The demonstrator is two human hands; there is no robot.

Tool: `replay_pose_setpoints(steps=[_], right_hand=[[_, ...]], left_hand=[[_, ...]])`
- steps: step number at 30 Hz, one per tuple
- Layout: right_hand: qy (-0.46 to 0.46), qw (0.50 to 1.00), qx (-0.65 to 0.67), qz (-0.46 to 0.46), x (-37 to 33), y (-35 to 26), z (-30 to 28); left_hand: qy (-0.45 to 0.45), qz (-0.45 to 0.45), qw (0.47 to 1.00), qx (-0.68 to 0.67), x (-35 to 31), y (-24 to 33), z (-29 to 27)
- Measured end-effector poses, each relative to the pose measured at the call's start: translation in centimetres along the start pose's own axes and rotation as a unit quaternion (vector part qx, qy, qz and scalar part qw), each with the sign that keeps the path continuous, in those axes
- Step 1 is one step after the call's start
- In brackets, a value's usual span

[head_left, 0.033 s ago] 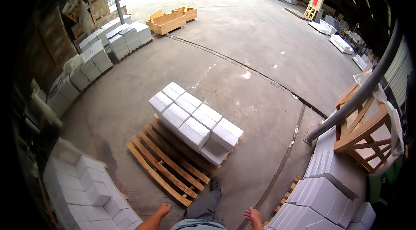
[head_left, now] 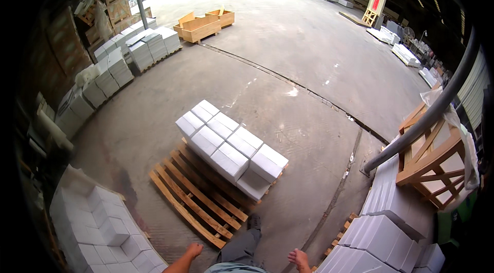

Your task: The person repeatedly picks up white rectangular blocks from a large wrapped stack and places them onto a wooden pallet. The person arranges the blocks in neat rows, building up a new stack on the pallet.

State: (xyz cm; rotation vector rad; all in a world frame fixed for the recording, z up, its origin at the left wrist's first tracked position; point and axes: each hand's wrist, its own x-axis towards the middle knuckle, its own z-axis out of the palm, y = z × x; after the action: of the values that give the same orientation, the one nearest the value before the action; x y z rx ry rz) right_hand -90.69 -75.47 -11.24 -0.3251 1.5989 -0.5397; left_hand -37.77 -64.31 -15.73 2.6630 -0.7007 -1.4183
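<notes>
My left hand [head_left: 194, 250] hangs at the lower edge, its fingers curled in with nothing visible in them. To the right of my legs, my right hand [head_left: 296, 257] holds nothing, its fingers loosely apart. Ahead of me lies a slatted wooden pallet [head_left: 198, 202], its near slats bare. White boxes [head_left: 232, 159] stand in rows on its far half, mostly stacked; one box [head_left: 253, 184] at the near right end sits lower, with nothing on top. Neither hand touches the pallet or the boxes. My shoe [head_left: 254, 221] is beside the pallet's near right corner.
More white boxes [head_left: 98, 221] are stacked at the left, others [head_left: 383, 239] on pallets at the right. A slanting grey pole [head_left: 411, 139] and a wooden crate frame [head_left: 435, 162] rise at the right. A floor channel [head_left: 288, 78] crosses the concrete. Wooden bins [head_left: 200, 29] stand farther off.
The view has shifted very slightly, so the pallet and its boxes sit a little lower in the picture. Both hands keep nearly the same place.
</notes>
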Motion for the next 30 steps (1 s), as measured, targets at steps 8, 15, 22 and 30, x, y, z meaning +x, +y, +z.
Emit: replay_pose_setpoints(steps=[8, 15, 22, 30], right_hand=[[0.015, 0.998, -0.034, 0.053, 9.0, -8.2, -1.5], [0.018, 0.994, -0.106, 0.015, 8.2, -24.9, 2.6], [-0.01, 0.983, -0.173, 0.058, 18.8, -32.2, 4.4], [-0.044, 0.97, -0.23, 0.067, 40.7, -40.6, 13.7]], left_hand=[[-0.019, 0.068, 0.994, -0.084, -1.4, 20.5, -4.4], [-0.079, 0.031, 0.922, -0.378, 2.7, 32.5, -4.0], [-0.105, -0.034, 0.88, -0.462, 6.9, 38.5, 2.5], [-0.085, -0.074, 0.834, -0.54, 15.3, 49.3, 8.6]])
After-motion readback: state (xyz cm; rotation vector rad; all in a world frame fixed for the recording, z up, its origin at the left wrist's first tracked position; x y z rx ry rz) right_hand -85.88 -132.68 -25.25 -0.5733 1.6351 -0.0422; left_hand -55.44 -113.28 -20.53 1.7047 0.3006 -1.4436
